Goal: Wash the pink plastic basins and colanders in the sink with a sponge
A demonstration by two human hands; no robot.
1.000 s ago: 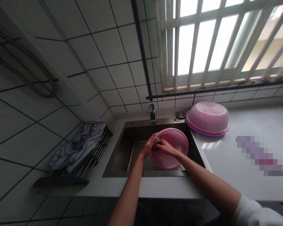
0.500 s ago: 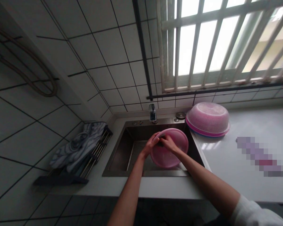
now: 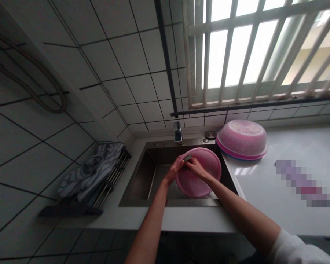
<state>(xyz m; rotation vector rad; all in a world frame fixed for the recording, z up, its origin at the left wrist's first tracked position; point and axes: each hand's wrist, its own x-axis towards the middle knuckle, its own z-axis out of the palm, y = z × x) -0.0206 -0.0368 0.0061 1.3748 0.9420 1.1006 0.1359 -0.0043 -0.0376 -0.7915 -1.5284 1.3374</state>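
A pink plastic basin (image 3: pixel 199 179) is tilted inside the steel sink (image 3: pixel 137 183). My left hand (image 3: pixel 175 169) is closed on the basin's left rim. Inside the bowl, near that same rim, my right hand (image 3: pixel 194 167) grips a small grey-green scouring pad (image 3: pixel 187 158) and presses it to the wall. Part of the pad is covered by the fingers. The two hands are close together, almost touching.
A chrome faucet (image 3: pixel 177 132) stands behind the sink, with a round drain strainer (image 3: pixel 210 135) to its right. Upturned pink colanders (image 3: pixel 242 139) lie on the counter (image 3: pixel 280 146). A rack (image 3: pixel 112 179) with a patterned cloth (image 3: pixel 92 168) is at left.
The basin has shifted slightly up and right. My right hand has moved a little left, and more of the scouring pad shows above its fingers. My left hand keeps its hold.
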